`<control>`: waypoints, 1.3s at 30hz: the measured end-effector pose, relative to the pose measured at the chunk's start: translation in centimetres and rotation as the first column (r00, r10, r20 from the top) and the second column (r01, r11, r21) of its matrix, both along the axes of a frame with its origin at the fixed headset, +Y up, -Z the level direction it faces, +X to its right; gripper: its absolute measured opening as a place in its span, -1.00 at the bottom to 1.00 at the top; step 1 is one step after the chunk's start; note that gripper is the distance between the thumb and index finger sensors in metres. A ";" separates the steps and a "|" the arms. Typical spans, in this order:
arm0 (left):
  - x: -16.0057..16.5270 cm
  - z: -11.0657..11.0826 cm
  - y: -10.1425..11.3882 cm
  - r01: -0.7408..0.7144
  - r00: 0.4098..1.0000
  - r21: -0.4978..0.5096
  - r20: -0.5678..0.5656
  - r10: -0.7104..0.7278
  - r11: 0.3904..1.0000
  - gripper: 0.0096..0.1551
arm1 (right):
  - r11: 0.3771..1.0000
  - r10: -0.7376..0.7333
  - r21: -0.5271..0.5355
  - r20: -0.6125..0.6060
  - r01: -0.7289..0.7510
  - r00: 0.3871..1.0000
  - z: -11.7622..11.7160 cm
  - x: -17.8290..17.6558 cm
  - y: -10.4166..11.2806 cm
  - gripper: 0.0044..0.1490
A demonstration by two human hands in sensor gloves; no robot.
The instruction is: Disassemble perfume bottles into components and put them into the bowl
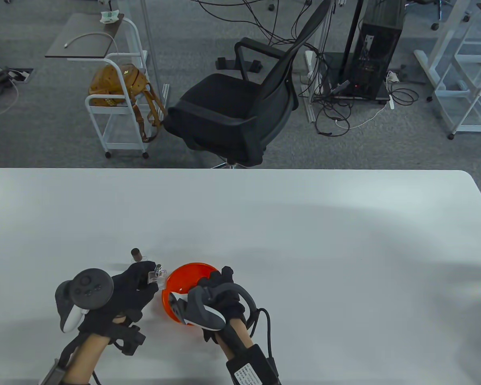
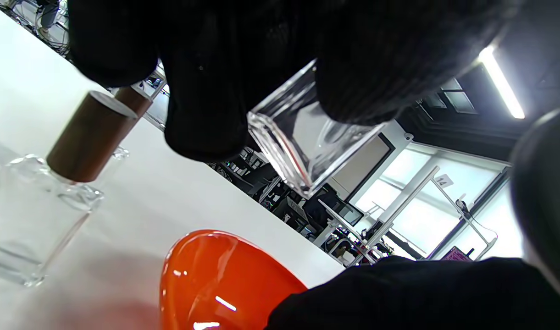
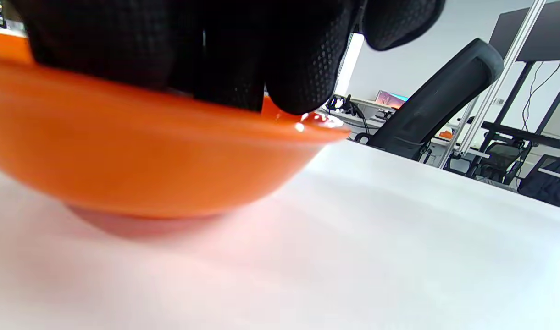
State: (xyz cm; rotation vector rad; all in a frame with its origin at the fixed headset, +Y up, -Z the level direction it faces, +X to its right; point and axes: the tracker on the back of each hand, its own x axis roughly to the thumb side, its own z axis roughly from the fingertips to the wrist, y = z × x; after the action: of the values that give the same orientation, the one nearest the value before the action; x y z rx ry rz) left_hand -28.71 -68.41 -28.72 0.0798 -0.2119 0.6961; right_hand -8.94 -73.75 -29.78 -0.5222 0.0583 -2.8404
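The left hand (image 1: 134, 286) pinches a clear bottle (image 2: 302, 142) left of the orange bowl (image 1: 184, 280); the right hand (image 1: 220, 296) hangs over the bowl's rim, its grip hidden.

small tag (image 2: 443, 181) on metal frame in left wrist view reads "14"; nothing else legible

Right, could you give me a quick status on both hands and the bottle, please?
Left hand holds clear bottle beside orange bowl. Right hand over bowl, grip unclear. Second capped bottle stands behind. Nothing blocking.
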 end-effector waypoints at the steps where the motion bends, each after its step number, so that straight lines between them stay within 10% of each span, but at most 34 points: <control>1: 0.1 0.0 0.0 0.006 1.000 0.006 0.004 -0.006 1.000 -0.37 | 1.000 -0.010 -0.006 0.001 0.010 1.000 0.0 0.0 0.0 -0.34; 10: 0.7 0.2 -0.2 0.057 0.998 0.016 0.018 -0.058 0.998 -0.38 | 0.956 -0.288 0.054 0.006 0.287 0.958 0.7 3.4 3.9 -0.38; 18: 2.9 0.6 -0.6 0.178 0.978 0.060 0.099 -0.183 0.982 -0.39 | 0.651 -0.759 0.047 0.023 0.758 0.650 1.5 6.4 6.4 -0.22; 39: 4.2 1.3 -0.5 0.184 0.965 0.084 0.174 -0.196 0.979 -0.40 | 0.685 -0.728 0.047 -0.004 0.727 0.686 2.2 4.2 5.7 -0.46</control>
State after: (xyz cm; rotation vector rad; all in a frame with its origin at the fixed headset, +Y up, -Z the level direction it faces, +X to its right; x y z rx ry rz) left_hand -24.52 -68.91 -27.38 0.0591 -0.4133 0.5044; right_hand -4.72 -68.04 -27.53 -0.5604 0.4212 -3.6137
